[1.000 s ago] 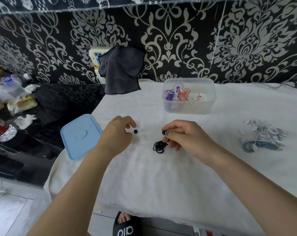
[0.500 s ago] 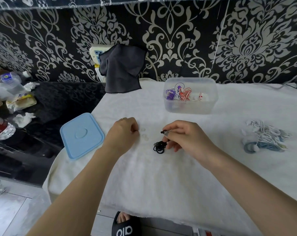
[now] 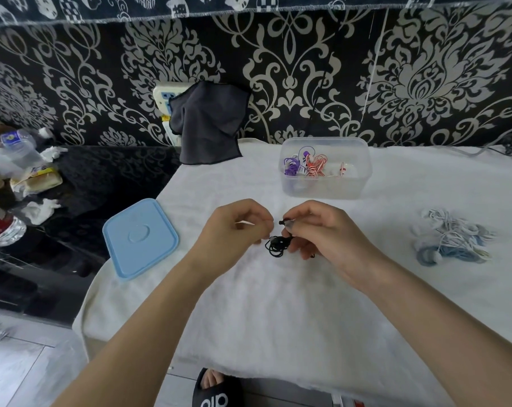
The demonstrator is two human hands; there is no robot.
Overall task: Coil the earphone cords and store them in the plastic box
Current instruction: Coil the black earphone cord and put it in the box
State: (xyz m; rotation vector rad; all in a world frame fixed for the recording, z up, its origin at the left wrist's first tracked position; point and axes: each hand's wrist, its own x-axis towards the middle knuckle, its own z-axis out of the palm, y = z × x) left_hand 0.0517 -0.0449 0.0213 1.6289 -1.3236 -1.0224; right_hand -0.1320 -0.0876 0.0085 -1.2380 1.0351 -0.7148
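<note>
Over the white cloth [image 3: 278,304], just in front of the plastic box [image 3: 325,168], the right hand [image 3: 322,233] pinches the black earphone cord [image 3: 276,245], its coil dangling beneath. The left hand [image 3: 234,230] is curled, fingertips pinched close beside it; whether they hold anything is unclear.

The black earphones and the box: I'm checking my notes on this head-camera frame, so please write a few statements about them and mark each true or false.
1. The right hand grips the black earphones. True.
2. The blue lid sits on the plastic box. False: it lies flat on the white cloth, apart from the box and to its left; the box is open.
3. The plastic box already holds purple and red-and-white cords. True.
4. The white and blue cords lie inside the box. False: they lie in a heap on the cloth, to the right of the hands.
5. The left hand rests flat on the lid. False: its fingers are curled beside the black earphones.
</note>
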